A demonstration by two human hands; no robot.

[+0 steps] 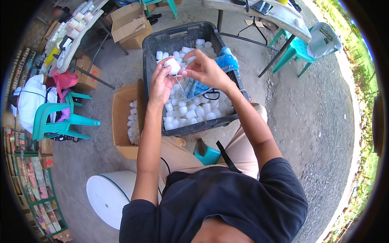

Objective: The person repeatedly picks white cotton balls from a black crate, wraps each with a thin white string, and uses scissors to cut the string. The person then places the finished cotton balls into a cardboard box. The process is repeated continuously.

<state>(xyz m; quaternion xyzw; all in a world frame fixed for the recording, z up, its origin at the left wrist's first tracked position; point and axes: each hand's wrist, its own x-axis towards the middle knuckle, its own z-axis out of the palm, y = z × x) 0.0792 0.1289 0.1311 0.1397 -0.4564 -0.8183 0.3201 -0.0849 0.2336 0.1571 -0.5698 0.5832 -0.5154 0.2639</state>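
Observation:
My left hand (160, 83) is closed around a small white cylinder (173, 66), held up over a black plastic crate (148, 60). From its lower edge a thin white string (180, 86) dangles toward the crate. My right hand (206, 69) comes in from the right, thumb and fingertips pinched on the string close beside the cylinder. Many similar white cylinders (190, 114) fill the crate below. Dark-handled scissors (212, 94) lie among them, next to a blue patterned cloth (227, 61) draped at the crate's right side.
A cardboard box (120, 117) with more white cylinders stands left of the crate. Behind it is another open carton (129, 24). Tables (279, 20) stand at the far left and right. Green plastic chairs (60, 119) and a white round container (109, 194) are nearby.

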